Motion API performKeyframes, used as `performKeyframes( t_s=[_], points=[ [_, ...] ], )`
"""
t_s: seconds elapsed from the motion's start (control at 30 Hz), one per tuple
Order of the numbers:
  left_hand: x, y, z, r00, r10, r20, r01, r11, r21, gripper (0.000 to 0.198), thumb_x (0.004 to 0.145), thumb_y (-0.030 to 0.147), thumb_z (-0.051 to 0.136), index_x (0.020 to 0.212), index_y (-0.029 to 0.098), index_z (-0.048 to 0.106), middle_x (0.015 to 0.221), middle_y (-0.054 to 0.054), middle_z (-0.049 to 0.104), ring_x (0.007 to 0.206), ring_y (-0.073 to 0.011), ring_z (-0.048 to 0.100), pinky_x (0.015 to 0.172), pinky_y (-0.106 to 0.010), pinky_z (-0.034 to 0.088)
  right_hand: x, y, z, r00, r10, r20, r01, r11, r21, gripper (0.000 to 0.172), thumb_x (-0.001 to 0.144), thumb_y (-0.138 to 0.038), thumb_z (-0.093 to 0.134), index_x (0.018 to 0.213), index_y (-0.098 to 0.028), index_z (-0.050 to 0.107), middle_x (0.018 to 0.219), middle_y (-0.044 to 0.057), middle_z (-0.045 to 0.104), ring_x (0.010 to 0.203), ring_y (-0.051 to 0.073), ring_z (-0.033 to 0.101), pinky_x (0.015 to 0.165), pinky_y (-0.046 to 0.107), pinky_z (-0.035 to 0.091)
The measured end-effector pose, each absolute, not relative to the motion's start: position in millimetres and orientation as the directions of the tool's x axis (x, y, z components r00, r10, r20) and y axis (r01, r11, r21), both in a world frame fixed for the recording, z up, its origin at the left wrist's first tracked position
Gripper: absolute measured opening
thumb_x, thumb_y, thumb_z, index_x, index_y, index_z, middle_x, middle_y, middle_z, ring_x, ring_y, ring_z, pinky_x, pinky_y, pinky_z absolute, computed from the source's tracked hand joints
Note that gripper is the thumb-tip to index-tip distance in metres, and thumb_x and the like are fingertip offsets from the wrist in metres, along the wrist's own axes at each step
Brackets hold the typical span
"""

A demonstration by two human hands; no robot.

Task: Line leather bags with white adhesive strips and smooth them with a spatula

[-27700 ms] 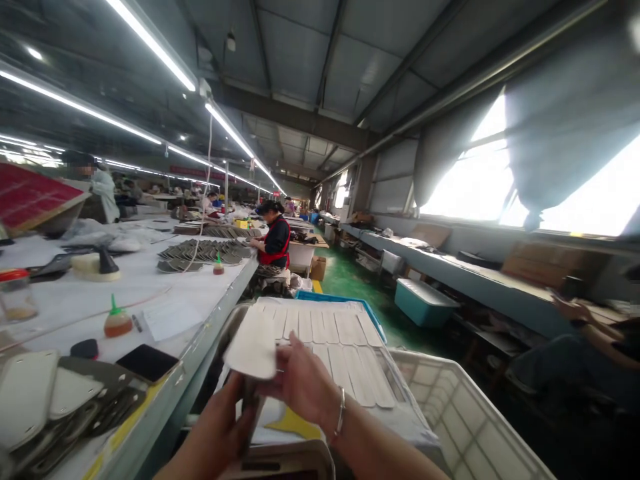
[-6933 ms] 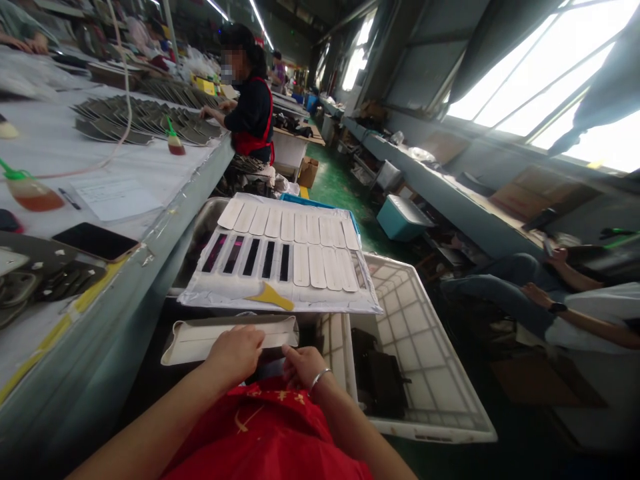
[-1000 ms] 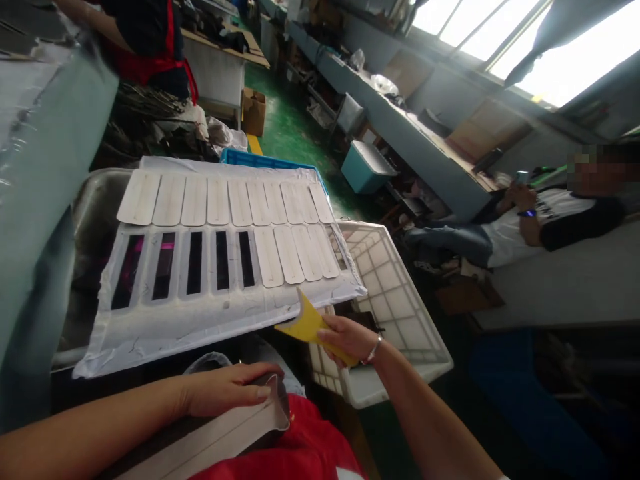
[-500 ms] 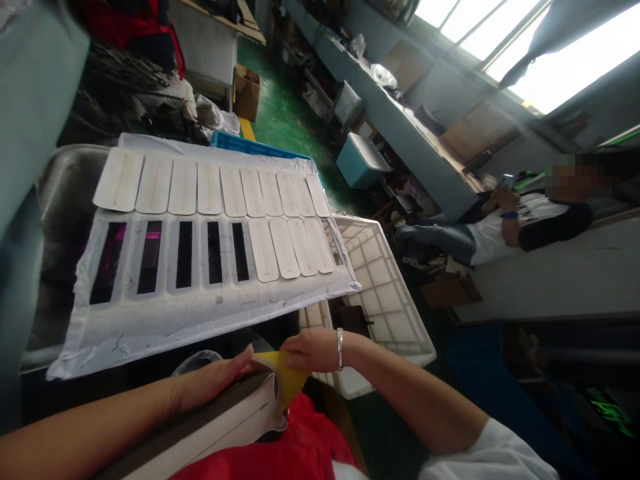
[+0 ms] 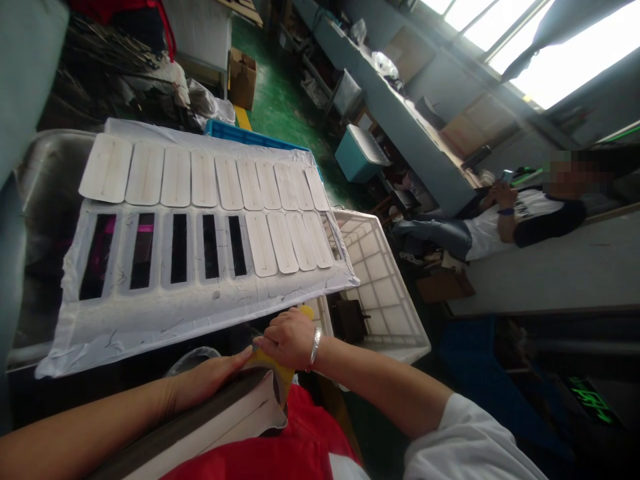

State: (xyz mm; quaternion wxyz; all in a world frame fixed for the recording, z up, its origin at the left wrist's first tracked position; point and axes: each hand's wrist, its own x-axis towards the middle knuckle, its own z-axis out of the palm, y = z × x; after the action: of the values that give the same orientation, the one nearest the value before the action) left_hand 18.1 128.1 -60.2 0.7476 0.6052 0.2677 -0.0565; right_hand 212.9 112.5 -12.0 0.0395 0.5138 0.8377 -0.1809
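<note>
My right hand [image 5: 291, 339], a silver bangle on its wrist, is closed around a thin yellow piece [image 5: 284, 381] that looks like a flexible sheet. Part of the yellow shows beyond my knuckles, the rest below my palm. My left hand [image 5: 216, 375] grips the top of a long dark-covered piece with a white side [image 5: 227, 420], held against my red apron [image 5: 255, 457]. The left fingertips are close to the yellow piece and partly hidden. Beyond both hands lies a white cloth-covered frame [image 5: 175, 327] with slots, carrying rows of pale rounded panels [image 5: 145, 175].
A white plastic crate [image 5: 393, 287] stands right of the frame, with a dark object [image 5: 351, 320] inside. Behind the frame shows a blue crate [image 5: 257, 135]. Farther right, a person [image 5: 493, 230] leans back holding a phone. A long workbench [image 5: 400, 120] runs below the windows.
My right hand has moved up and turned over the yellow piece, whose end now sticks out above the knuckles. My left hand stays on the dark-covered piece. The view has shifted slightly.
</note>
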Motion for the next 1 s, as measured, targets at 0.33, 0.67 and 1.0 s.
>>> performKeyframes(
  t_s=[0.33,0.67,1.0],
  points=[
    [8.2,124.8,-82.4,0.92,0.234,-0.316,0.301,0.096,0.949,0.044,0.092,0.041,0.029,0.121,0.021,0.054,0.121,0.001,0.06,0.111,-0.02,0.053,0.1,-0.03,0.034,197.1,106.4,-11.0,-0.413,0.87,-0.271,0.905,0.358,-0.231,0.049,0.091,-0.043,0.036,0.061,-0.017,0.064,0.063,0.002,0.066,0.062,0.013,0.057,0.059,0.029,0.024],
    [9.1,123.0,-63.5,0.922,0.199,-0.332,0.314,0.118,0.942,0.051,0.091,0.046,0.026,0.118,0.017,0.057,0.121,-0.002,0.06,0.113,-0.021,0.052,0.102,-0.031,0.034,198.6,91.2,-18.6,-0.401,0.9,-0.172,0.9,0.351,-0.259,0.05,0.091,-0.044,0.035,0.058,-0.016,0.061,0.059,0.002,0.063,0.058,0.011,0.053,0.059,0.03,0.021],
    [5.9,124.8,-53.4,0.926,0.104,-0.362,0.352,0.104,0.93,0.049,0.092,0.045,0.025,0.13,0.021,0.045,0.139,-0.001,0.042,0.127,-0.0194,0.037,0.109,-0.031,0.022,193.1,85.4,-13.8,-0.442,0.856,-0.268,0.885,0.368,-0.285,0.048,0.092,-0.043,0.032,0.063,-0.018,0.062,0.065,0.003,0.066,0.064,0.014,0.058,0.062,0.031,0.026]
  ],
)
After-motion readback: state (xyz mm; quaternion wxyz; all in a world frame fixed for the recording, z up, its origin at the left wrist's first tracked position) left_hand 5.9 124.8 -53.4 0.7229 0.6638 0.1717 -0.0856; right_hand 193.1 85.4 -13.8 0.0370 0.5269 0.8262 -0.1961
